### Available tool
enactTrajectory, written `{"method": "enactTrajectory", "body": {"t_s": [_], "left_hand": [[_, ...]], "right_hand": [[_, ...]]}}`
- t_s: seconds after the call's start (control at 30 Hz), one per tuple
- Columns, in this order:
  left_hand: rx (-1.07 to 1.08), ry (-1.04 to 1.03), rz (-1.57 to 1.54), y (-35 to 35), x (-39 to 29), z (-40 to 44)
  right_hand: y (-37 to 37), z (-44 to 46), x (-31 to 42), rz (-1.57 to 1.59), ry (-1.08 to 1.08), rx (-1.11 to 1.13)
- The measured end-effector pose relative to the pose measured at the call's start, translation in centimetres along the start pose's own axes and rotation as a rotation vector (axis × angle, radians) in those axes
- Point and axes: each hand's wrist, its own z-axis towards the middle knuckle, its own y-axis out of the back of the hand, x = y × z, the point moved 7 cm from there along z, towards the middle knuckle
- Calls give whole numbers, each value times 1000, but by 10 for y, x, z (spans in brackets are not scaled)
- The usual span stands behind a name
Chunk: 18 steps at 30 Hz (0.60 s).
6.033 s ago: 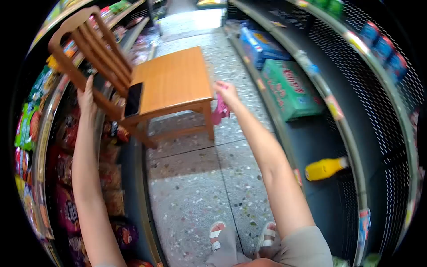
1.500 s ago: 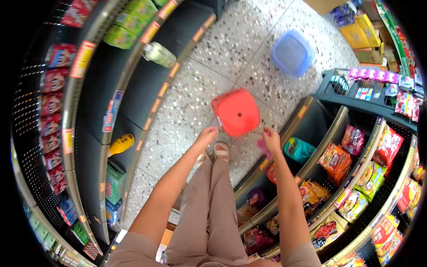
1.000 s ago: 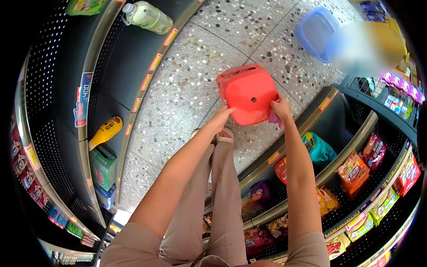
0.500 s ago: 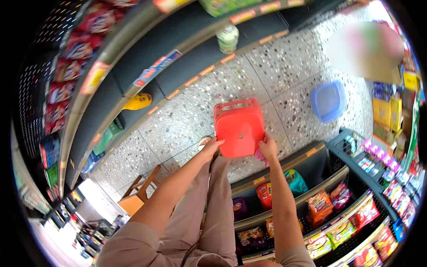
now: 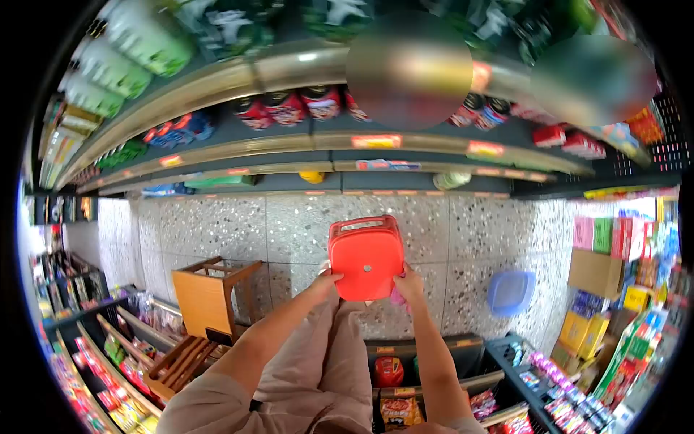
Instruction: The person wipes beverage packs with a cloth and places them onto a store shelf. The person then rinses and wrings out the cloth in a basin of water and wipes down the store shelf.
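Observation:
A red plastic stool (image 5: 366,264) is held out in front of my legs, above the speckled floor. Its square seat faces me, with a small hole at the centre and a slotted side at the far edge. My left hand (image 5: 327,282) grips its near left edge, thumb on top. On the opposite edge, my right hand (image 5: 410,283) is closed round the rim. A bit of pink cloth (image 5: 397,296) shows beside the right hand, pressed near the stool; how it is held is partly hidden.
Shelves (image 5: 289,148) with cans and bottles run across the far side. A blue plastic tub (image 5: 511,293) sits on the floor at right, near stacked boxes (image 5: 594,271). To the left stand a wooden chair (image 5: 202,304) and a slatted wooden seat (image 5: 181,365). Snack shelves (image 5: 434,383) are close behind.
My view has turned and tilted up, so the far shelves now run level across the top and more of the wooden chair shows. Both hands still hold the red stool.

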Motion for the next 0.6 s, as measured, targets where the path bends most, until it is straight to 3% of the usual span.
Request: {"method": "enactTrajectory", "body": {"t_s": [0.2,0.3,0.5,0.6], "left_hand": [[-176,-33,-179,84,-4,-22],[-181,-46,-226,127,-10,-27],[-197,10,-222,210,-25,-31],[-166,43,-208,244,-16,-15]], "right_hand": [[-32,1,103,-154,119,83],[-84,20,115,-81,244,50],[-151,9,161,-235,122,241],[-187,23,161,-398,174,158]]}}
